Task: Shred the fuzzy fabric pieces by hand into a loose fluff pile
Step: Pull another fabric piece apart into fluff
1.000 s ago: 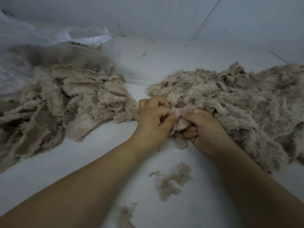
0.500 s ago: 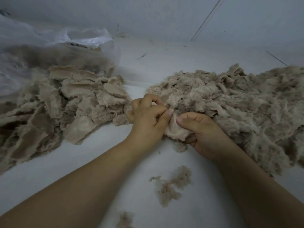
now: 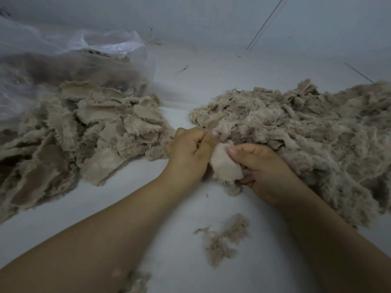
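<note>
A pale beige fabric piece (image 3: 225, 166) is stretched between both hands at the centre of the white surface. My left hand (image 3: 189, 154) pinches its upper edge with thumb and curled fingers. My right hand (image 3: 261, 168) grips its right side, thumb on top. A heap of whole fuzzy fabric pieces (image 3: 84, 134) lies to the left. The loose shredded fluff pile (image 3: 306, 132) spreads out on the right, touching my right hand.
A clear plastic bag (image 3: 69, 60) holding more fabric lies at the back left. Small fluff tufts (image 3: 224, 237) lie near the front between my forearms, another tuft (image 3: 135, 280) at the bottom edge. White walls close off the back.
The hands have pulled slightly apart, exposing more of the pale backing of the piece. My right hand dropped lower and my left thumb lifted toward the fluff pile.
</note>
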